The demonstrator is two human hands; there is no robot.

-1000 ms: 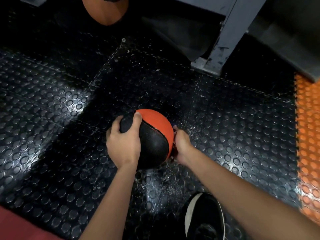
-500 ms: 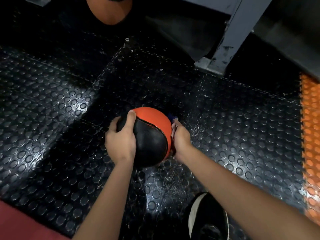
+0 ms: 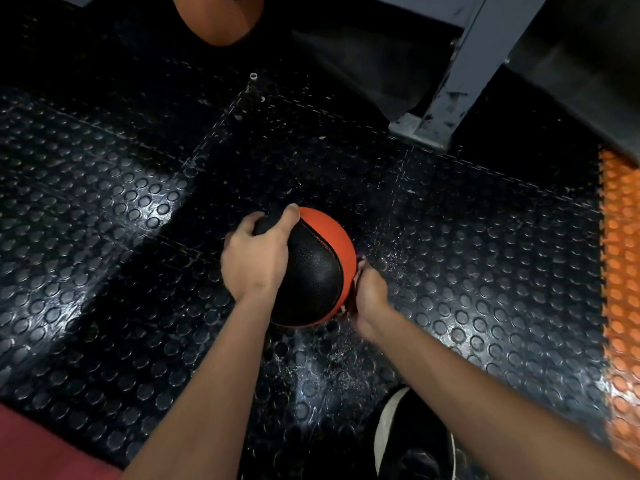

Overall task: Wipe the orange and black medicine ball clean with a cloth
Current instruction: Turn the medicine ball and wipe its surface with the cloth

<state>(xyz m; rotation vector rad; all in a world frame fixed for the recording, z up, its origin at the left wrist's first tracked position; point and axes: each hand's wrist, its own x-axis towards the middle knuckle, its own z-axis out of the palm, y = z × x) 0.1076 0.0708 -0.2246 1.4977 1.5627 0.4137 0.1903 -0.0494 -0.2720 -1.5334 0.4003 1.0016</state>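
Medicine ball (image 3: pixel 311 268), orange and black, is held low over the studded black floor (image 3: pixel 104 254), gripped on top by the left hand (image 3: pixel 254 259). A barely visible cloth (image 3: pixel 356 282) is pinched against its side by the right hand (image 3: pixel 369 294). Heavy, grippy handling is expected; opposite sides are best held.

Black studded rubber floor (image 3: pixel 114 209), orange tiles (image 3: pixel 620 258) at right, bears a grey post foot (image 3: pixel 420 128)

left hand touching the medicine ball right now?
Touching. The head view shows the left hand gripping the medicine ball, thumb and fingers curled over its black top, with no gap.
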